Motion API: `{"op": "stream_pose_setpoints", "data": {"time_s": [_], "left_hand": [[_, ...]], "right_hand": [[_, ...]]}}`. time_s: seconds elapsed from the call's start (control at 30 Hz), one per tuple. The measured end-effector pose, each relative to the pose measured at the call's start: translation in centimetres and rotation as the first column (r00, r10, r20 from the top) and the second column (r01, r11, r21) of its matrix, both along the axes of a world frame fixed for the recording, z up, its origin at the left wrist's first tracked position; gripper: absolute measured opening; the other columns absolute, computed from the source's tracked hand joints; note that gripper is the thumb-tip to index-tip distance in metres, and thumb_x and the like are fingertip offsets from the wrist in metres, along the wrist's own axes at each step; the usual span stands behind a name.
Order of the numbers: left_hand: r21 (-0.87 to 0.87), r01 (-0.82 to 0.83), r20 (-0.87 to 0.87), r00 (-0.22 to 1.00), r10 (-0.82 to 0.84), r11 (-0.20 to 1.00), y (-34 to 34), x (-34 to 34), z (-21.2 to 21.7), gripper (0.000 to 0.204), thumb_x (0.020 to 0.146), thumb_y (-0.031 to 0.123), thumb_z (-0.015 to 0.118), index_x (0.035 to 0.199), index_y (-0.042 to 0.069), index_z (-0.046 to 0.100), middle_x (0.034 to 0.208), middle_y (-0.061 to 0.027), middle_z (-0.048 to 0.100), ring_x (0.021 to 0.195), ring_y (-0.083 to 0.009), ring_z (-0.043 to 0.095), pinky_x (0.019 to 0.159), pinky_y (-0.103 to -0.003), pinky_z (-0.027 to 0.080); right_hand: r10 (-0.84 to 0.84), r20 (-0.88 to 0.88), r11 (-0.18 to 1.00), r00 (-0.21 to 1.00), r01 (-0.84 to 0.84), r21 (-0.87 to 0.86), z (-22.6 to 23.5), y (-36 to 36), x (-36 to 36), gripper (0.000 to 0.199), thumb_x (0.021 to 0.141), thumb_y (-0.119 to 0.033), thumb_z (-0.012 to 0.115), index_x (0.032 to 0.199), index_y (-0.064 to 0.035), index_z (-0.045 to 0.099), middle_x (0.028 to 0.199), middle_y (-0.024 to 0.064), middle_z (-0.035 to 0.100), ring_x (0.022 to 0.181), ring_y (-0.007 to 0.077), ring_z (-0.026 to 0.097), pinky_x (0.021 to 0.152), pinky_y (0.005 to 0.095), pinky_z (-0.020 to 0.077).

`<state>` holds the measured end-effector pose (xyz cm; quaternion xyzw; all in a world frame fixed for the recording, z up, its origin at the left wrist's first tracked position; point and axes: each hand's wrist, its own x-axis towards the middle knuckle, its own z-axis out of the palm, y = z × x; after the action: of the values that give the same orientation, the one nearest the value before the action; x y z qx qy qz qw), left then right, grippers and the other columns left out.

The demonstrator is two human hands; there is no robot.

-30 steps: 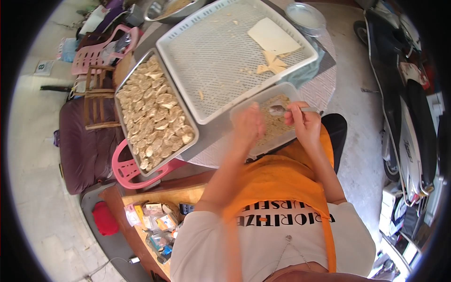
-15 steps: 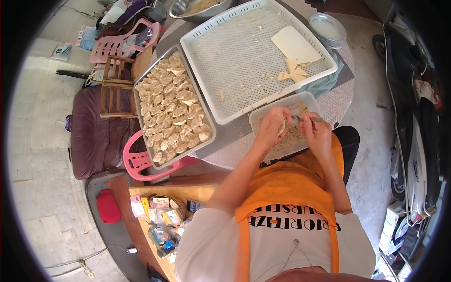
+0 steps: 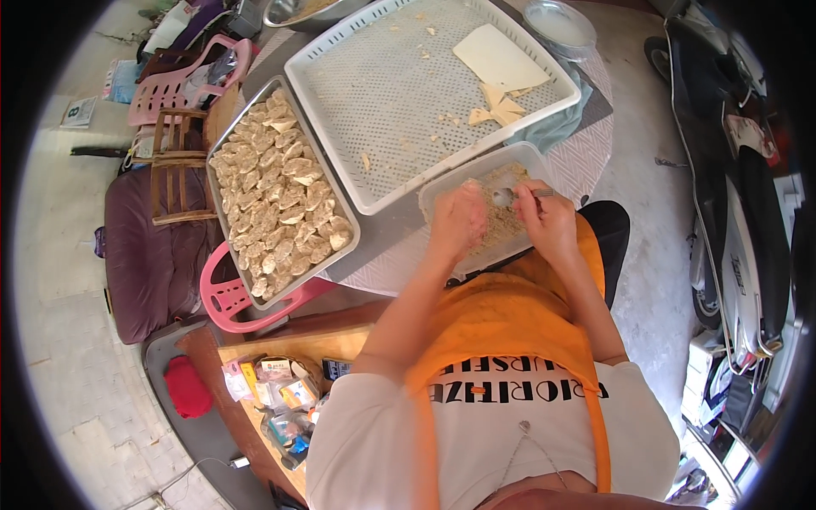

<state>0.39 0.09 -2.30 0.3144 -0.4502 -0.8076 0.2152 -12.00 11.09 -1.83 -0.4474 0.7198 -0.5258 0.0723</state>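
My right hand (image 3: pixel 548 223) is closed on the handle of a metal spoon (image 3: pixel 503 197), whose bowl is over a clear plastic container (image 3: pixel 435 189). Crumbly beige-brown filling (image 3: pixel 503 228) lies inside that container. To its left, my left hand (image 3: pixel 459 223) is closed with the fingers curled in above the container's left side; the fingers hide whatever they hold. Beyond both hands, a white perforated tray (image 3: pixel 319 127) carries a pale flat sheet (image 3: pixel 501 58) and several pale triangular pieces (image 3: pixel 495 106). Left of it, a metal tray (image 3: pixel 350 223) is packed with rows of filled, pale-edged pieces (image 3: pixel 280 183).
A metal bowl (image 3: pixel 338 15) and a round lidded container (image 3: pixel 561 27) stand at the far side. A teal cloth (image 3: pixel 552 119) hangs by the white tray's corner. Pink chairs (image 3: pixel 225 297), a small wooden table (image 3: pixel 340 342) and a parked motorbike (image 3: pixel 748 255) surround me.
My left hand has turned, and the pale piece that showed in its fingers is hidden now. The spoon has come away from it slightly. The whole view has shifted.
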Motion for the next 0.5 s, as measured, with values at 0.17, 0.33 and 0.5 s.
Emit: {"op": "stream_pose_setpoints", "data": {"time_s": [0.17,0.33,0.5], "left_hand": [[0.054,-0.021,-0.050,0.998,0.024,0.998,0.1,-0.9,2.7,0.045,0.099,0.038,0.030,0.077,0.005,0.052,0.059,-0.0046,0.050,0.043,-0.0107,0.039,0.037,-0.024,0.032],[0.227,0.004,-0.053,0.999,0.009,0.974,-0.6,-0.6,2.9,0.039,0.099,0.037,0.035,0.089,0.004,0.053,0.066,-0.0043,0.053,0.052,-0.0098,0.045,0.042,-0.022,0.036],[0.155,0.180,-0.165,0.974,-0.154,0.971,-1.4,1.1,1.6,0.028,0.097,0.031,0.044,0.086,0.007,0.052,0.059,-0.0029,0.048,0.048,-0.0107,0.041,0.043,-0.022,0.033]], "right_hand": [[0.003,-0.006,1.000,1.000,-0.003,0.001,-0.3,0.1,-0.3,0.016,0.091,-0.005,0.054,0.084,0.0070,0.062,0.073,0.0091,0.065,0.055,0.0136,0.063,0.050,0.0240,0.0489],[0.004,-0.021,1.000,1.000,-0.004,0.028,0.2,-0.2,-0.1,0.015,0.091,-0.005,0.054,0.085,0.0063,0.062,0.073,0.0088,0.065,0.055,0.0139,0.063,0.050,0.0240,0.0490],[-0.034,-0.018,0.998,0.999,0.034,0.045,-0.3,-0.1,0.2,0.006,0.086,-0.002,0.059,0.083,0.0016,0.062,0.071,0.0117,0.064,0.055,0.0217,0.063,0.048,0.0297,0.0472]]}}
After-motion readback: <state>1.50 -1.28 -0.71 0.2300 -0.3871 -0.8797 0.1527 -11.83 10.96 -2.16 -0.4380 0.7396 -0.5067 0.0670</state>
